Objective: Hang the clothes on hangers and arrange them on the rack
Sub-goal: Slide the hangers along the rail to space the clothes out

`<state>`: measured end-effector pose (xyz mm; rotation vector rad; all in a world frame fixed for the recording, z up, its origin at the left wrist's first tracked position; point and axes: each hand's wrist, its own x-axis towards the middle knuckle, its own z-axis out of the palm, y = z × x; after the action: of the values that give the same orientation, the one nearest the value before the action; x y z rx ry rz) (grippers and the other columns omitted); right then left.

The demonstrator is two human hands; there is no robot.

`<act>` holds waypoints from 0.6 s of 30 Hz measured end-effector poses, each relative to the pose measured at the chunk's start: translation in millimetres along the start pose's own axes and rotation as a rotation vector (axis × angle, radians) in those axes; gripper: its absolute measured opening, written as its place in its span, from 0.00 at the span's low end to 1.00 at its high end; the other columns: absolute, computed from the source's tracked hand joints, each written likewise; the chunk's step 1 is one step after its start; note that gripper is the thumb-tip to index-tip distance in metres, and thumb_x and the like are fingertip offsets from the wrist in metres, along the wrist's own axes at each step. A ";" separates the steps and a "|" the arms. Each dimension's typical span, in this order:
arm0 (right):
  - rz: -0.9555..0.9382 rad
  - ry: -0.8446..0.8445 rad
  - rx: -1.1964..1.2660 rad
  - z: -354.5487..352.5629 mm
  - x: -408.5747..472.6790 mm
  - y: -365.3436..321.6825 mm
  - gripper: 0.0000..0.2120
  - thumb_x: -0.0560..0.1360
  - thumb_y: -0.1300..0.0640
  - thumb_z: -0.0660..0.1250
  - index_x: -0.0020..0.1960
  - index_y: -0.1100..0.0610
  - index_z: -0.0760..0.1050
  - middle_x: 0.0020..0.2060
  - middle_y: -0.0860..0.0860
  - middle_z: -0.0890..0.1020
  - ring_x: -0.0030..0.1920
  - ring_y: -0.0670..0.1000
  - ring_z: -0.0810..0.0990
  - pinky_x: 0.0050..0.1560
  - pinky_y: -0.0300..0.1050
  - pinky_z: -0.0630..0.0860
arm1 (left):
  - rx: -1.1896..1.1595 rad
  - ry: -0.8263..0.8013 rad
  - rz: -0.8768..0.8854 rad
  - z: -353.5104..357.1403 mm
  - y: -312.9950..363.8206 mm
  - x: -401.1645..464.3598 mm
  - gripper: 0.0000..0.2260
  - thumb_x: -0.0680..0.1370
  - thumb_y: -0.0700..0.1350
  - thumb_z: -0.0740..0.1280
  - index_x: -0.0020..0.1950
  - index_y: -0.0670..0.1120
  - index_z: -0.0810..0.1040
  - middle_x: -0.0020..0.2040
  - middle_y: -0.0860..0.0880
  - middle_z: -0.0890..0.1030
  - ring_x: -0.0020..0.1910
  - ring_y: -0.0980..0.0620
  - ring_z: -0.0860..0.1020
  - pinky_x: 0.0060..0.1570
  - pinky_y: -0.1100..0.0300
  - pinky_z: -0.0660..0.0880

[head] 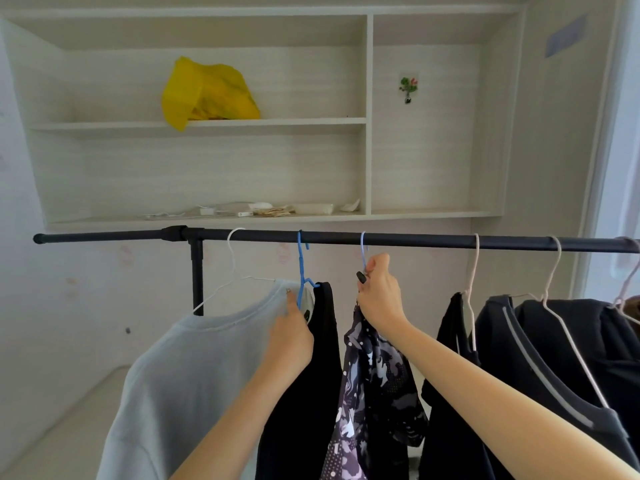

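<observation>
Right, step: spacing hung garments along the black metal rack bar (346,238), late in the task by the look of it.
Right hand: right hand (379,292) pinched closed on the neck of the pale blue wire hanger (362,249), just under its hook, likely to steer it along the bar.
Patterned top: the dark purple-and-white patterned top (374,386) hangs straight below that hand, on that hanger.
Left hand: left hand (294,332) fingers curled onto the collar edge of the light grey sweatshirt (194,375), beside the bright blue plastic hanger (302,268); grip closed on the fabric as far as I can tell, probably straightening it on the white wire hanger (232,268).
Between hands: a black garment (323,358) on the blue plastic hanger.
Right of right hand: more dark garments (554,358) on pale wire hangers, well spaced.
Hands: apart, one garment each.
Background: yellow plastic bag (207,91) on the shelf above, not involved.
</observation>
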<state>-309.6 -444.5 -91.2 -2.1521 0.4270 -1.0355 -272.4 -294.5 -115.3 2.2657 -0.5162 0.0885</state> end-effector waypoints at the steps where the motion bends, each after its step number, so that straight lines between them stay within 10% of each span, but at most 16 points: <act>1: -0.002 -0.001 0.008 0.8 0.0 0.4 0.14 0.73 0.73 0.55 0.51 0.56 0.59 0.35 0.53 0.73 0.34 0.53 0.70 0.33 0.49 0.70 | 0.073 0.029 0.063 0.9 -5.3 3.7 0.10 0.82 0.54 0.56 0.45 0.55 0.74 0.28 0.51 0.61 0.22 0.58 0.62 0.23 0.67 0.62; 3: -0.005 0.002 0.025 1.5 -1.0 0.4 0.14 0.74 0.72 0.54 0.51 0.55 0.59 0.36 0.53 0.73 0.35 0.54 0.71 0.33 0.52 0.71 | -0.020 0.064 0.009 0.7 -12.3 10.0 0.25 0.81 0.40 0.58 0.77 0.49 0.55 0.33 0.49 0.69 0.26 0.57 0.63 0.30 0.65 0.66; 5: -0.003 0.006 0.048 -0.3 -4.8 -0.3 0.14 0.74 0.72 0.52 0.52 0.54 0.59 0.37 0.53 0.73 0.37 0.58 0.74 0.36 0.58 0.75 | -0.016 0.047 0.072 -3.0 -10.1 4.3 0.35 0.80 0.36 0.57 0.78 0.49 0.38 0.53 0.39 0.78 0.34 0.53 0.73 0.40 0.60 0.73; 9: 0.008 0.074 0.025 -14.5 -11.1 -5.4 0.14 0.75 0.67 0.57 0.55 0.52 0.60 0.41 0.47 0.73 0.40 0.57 0.78 0.40 0.56 0.76 | 0.007 0.349 0.378 -1.8 8.8 -1.3 0.35 0.79 0.35 0.58 0.78 0.51 0.42 0.76 0.42 0.58 0.70 0.44 0.68 0.62 0.49 0.74; 13: -0.012 0.316 -0.140 -50.7 -6.0 3.4 0.16 0.73 0.67 0.62 0.57 0.54 0.64 0.52 0.47 0.72 0.46 0.52 0.75 0.38 0.47 0.72 | -0.016 0.279 0.559 5.2 47.7 -13.5 0.28 0.81 0.39 0.57 0.78 0.49 0.48 0.74 0.47 0.62 0.50 0.46 0.79 0.37 0.62 0.72; 18: 0.093 0.537 -0.380 -104.6 -9.9 35.3 0.18 0.71 0.68 0.62 0.59 0.56 0.66 0.55 0.51 0.72 0.55 0.55 0.69 0.51 0.48 0.66 | 0.130 -0.083 0.357 36.4 69.7 -6.8 0.29 0.81 0.40 0.57 0.78 0.44 0.46 0.51 0.40 0.78 0.33 0.48 0.76 0.29 0.59 0.67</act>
<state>-397.2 -510.9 -76.3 -2.1189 1.0360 -1.5801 -309.6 -360.5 -93.2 2.2858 -0.9807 0.2124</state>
